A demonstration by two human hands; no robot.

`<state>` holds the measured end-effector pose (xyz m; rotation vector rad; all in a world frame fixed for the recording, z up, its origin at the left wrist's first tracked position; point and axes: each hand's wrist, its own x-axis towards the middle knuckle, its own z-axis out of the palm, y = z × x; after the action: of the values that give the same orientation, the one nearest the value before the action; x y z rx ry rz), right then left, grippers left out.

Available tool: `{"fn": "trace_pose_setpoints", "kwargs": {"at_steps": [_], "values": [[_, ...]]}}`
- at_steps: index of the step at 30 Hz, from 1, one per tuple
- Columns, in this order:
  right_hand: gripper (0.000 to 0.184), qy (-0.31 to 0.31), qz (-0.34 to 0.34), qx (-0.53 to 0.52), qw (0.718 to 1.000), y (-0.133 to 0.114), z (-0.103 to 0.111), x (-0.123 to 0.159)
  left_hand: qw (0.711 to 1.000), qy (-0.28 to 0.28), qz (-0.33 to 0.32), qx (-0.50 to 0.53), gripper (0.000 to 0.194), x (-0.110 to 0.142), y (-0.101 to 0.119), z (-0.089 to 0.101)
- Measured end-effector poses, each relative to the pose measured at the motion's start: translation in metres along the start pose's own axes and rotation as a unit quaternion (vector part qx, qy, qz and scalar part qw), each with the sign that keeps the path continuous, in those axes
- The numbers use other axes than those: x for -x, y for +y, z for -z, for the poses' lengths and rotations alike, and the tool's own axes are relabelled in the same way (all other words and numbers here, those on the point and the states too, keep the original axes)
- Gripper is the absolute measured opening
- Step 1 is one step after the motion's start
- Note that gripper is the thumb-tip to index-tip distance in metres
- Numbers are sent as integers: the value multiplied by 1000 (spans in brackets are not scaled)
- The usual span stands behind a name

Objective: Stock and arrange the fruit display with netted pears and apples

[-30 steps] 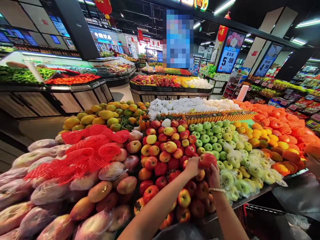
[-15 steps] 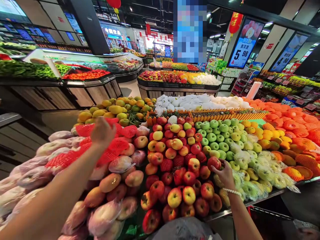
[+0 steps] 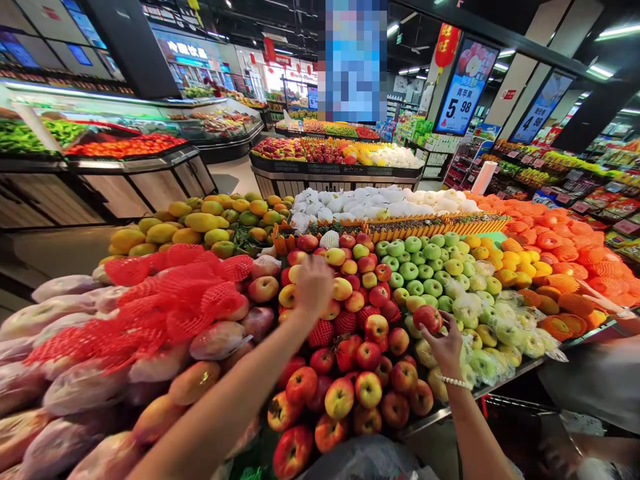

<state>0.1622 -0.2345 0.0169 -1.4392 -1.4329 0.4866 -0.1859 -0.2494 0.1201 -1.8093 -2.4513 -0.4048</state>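
My right hand (image 3: 445, 340) holds a red apple (image 3: 427, 318) just above the right edge of the pile of red and yellow apples (image 3: 360, 360), next to the green apples (image 3: 425, 263). A bead bracelet (image 3: 453, 381) is on that wrist. My left hand (image 3: 313, 285) reaches over the upper left part of the apple pile, fingers curled down onto the fruit there; whether it grips one I cannot tell.
Left of the apples lie mangoes in red foam nets (image 3: 170, 300) and bagged fruit (image 3: 60, 400). Yellow mangoes (image 3: 200, 223) and white-wrapped fruit (image 3: 380, 200) sit behind. Oranges (image 3: 555, 253) fill the right. A person in grey (image 3: 595, 380) stands at the right edge.
My left hand swung from the red-netted mangoes on the left to the upper apple pile. My right hand kept the red apple and barely moved.
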Motion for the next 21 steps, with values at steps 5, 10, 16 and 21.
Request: {"fn": "trace_pose_setpoints", "kwargs": {"at_steps": [5, 10, 16, 21], "values": [[69, 29, -15, -12, 999, 2, -1, -2, 970, -163, -177, 44, 29, 45, 157, -73], [66, 11, -16, -8, 1000, 8, -11, -5, 940, -282, -190, 8, 46, 61, 199, -119], [57, -47, -15, 39, 998, 8, -35, -15, 916, -330, -227, 15, 56, 63, 183, -131], [46, -157, -70, 29, 985, -6, -50, -39, 923, -288, -242, 78, 63, 88, 154, -123]]}}
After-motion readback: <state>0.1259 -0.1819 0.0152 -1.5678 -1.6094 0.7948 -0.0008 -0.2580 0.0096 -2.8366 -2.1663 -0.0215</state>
